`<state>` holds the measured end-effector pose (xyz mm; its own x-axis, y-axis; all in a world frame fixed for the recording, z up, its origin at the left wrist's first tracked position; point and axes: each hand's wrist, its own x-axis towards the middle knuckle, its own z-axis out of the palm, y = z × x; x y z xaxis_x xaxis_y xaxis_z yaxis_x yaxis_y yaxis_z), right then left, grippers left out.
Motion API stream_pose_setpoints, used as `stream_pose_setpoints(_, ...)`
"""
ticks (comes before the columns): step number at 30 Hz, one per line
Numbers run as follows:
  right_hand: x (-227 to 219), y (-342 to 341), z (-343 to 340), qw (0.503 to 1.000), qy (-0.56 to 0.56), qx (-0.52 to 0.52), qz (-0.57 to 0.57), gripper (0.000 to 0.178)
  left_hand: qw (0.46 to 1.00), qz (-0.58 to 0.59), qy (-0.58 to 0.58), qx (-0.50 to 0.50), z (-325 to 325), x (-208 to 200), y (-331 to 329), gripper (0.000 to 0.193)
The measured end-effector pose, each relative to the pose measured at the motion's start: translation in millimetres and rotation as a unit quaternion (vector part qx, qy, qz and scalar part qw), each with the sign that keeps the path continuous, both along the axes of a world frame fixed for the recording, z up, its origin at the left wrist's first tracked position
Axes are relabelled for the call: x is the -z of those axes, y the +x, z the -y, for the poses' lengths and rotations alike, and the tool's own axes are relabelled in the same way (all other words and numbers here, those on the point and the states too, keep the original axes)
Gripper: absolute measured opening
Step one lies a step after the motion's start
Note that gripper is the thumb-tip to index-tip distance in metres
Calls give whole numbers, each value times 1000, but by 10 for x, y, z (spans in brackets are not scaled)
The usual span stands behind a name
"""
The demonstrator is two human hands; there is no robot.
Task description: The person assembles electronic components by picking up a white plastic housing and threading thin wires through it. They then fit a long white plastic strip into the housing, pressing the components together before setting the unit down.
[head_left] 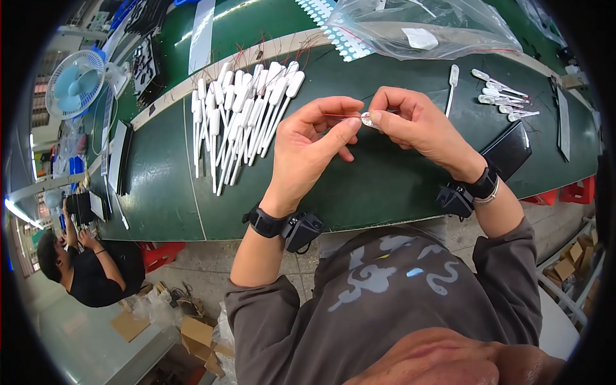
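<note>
Over the green table (256,199), my two hands meet in front of me, both closed in a pinch. A thin red wire (335,115) runs between the thumb and fingers of my left hand (308,144). My right hand (420,125) grips a small round whitish, shiny part (366,119) by its edge. The wire reaches this part; how it is joined is too small to tell. Left of my hands lies a fanned pile of white sticks with wide rounded ends (240,106), thin red wires trailing from its far side. One similar white stick (453,82) lies alone beyond my right hand.
Several more white pieces (504,96) lie at the right, near a flat black box (510,151). A clear plastic bag (430,29) and a blue dotted sheet (333,25) are at the back. Another person (99,269) works at the far left, below a fan (74,83).
</note>
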<state>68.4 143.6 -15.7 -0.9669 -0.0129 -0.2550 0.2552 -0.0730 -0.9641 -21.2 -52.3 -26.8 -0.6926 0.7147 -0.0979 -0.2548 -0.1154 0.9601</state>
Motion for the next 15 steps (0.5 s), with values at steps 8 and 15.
stream_pose_setpoints(8, -15, -4, 12, 1000, -11, -8, 15, 20, 1000, -16, -6, -4, 11, 31, 5, 20)
stream_pose_setpoints(15, 12, -28, -55, 986, -153, -39, 59, 18, 998, -67, -9, -14, 20, 40, 21, 19)
